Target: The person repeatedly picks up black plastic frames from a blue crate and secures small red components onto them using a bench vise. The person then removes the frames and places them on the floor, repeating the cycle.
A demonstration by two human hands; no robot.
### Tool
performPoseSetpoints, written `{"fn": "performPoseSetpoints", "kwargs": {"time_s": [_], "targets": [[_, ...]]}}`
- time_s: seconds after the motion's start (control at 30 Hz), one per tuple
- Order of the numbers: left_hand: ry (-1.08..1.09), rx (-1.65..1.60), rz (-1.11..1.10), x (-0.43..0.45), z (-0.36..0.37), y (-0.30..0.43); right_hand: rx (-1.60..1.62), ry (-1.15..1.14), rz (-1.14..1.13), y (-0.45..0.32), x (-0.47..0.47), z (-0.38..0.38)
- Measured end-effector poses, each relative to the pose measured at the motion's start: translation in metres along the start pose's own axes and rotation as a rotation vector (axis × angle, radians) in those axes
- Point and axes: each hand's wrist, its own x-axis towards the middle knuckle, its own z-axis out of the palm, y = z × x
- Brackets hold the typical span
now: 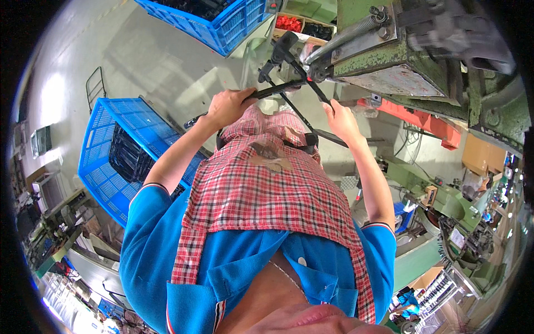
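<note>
My left hand [231, 107] is closed around one bar of a black tubular frame [277, 89] at the upper middle. On the right, my right hand [343, 121] grips another black bar of what looks like the same frame, thumb along the bar. The bars cross between my hands, at the end of a green machine [375, 75] with worn paint. Black fittings [285, 41] sit at the frame's far end. A coil spring [350, 35] runs along the machine's side. Whether the machine's head touches the bars is hard to tell.
A blue plastic crate [94, 167] holding black parts stands beside me at the left. Another blue crate [223, 37] is at the top. Small boxes hold red parts [288, 24] and black parts [318, 31]. A red-orange beam [429, 125] lies beneath the machine. A distant person [409, 304] is at lower right.
</note>
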Motion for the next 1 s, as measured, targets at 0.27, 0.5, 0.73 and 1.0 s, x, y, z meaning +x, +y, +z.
{"fn": "performPoseSetpoints", "kwargs": {"time_s": [0.27,0.5,0.73,1.0], "targets": [[0.038,-0.01,0.109,0.0,-0.021,0.013,-0.015,0.09,-0.001,-0.007,-0.013,-0.017],[-0.054,0.155,-0.073,-0.046,0.006,0.012,0.071,0.018,-0.017,-0.015,-0.065,0.033],[-0.031,0.089,0.067,-0.083,0.061,0.076,0.04,0.035,-0.023,0.04,-0.179,0.018],[-0.455,-0.84,0.125,-0.04,0.193,0.293,-0.345,1.426,-0.097,0.107,-0.392,-0.077]]}}
